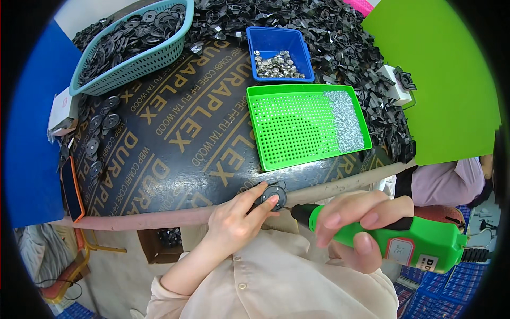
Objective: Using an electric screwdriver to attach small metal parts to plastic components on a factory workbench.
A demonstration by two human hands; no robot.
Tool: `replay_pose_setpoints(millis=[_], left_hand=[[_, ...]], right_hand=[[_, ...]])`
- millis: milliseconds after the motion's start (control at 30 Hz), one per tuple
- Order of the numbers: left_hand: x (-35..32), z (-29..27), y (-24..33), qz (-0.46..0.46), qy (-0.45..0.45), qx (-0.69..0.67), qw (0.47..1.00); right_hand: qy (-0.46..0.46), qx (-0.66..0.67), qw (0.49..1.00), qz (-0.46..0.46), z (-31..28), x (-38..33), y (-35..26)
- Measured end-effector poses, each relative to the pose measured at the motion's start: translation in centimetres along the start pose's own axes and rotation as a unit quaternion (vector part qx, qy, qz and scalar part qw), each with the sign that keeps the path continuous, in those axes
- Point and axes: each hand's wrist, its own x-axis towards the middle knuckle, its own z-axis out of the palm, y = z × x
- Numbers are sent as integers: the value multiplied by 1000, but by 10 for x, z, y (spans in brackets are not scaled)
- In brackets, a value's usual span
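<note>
At the near edge of the table, my left hand (235, 219) grips a black round plastic part (274, 197) between its fingers. One fingertip rests on the disc's face and another lies along its far rim. My right hand (361, 220) is wrapped around a green electric screwdriver (425, 242) with a black nose, lying almost level and pointing left. The screwdriver's tip is close to the disc's lower right side; whether it touches, I cannot tell. Beyond the disc stands a green perforated tray (287, 135) with many small silver screws (346, 121) heaped at its right end.
A blue bin (255, 40) of small metal parts stands behind the tray. A teal basket (143, 66) of black discs is at the far left, with loose discs (110, 121) and an orange-edged phone (73, 189) nearer. Black plastic pieces (340, 48) are piled along the back and right.
</note>
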Motion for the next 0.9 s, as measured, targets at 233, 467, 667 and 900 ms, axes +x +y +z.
replay_pose_setpoints(millis=[233,467,667,900], left_hand=[[1,0,-2,28,-11,24,999],[2,1,-1,36,-3,22,999],[4,-2,0,29,-8,23,999],[4,-4,1,28,-17,26,999]], right_hand=[[-62,19,998,-25,0,4,7],[-28,63,997,-24,-3,7,-3],[17,74,997,-10,11,13,13],[-5,46,999,-24,13,19,19]])
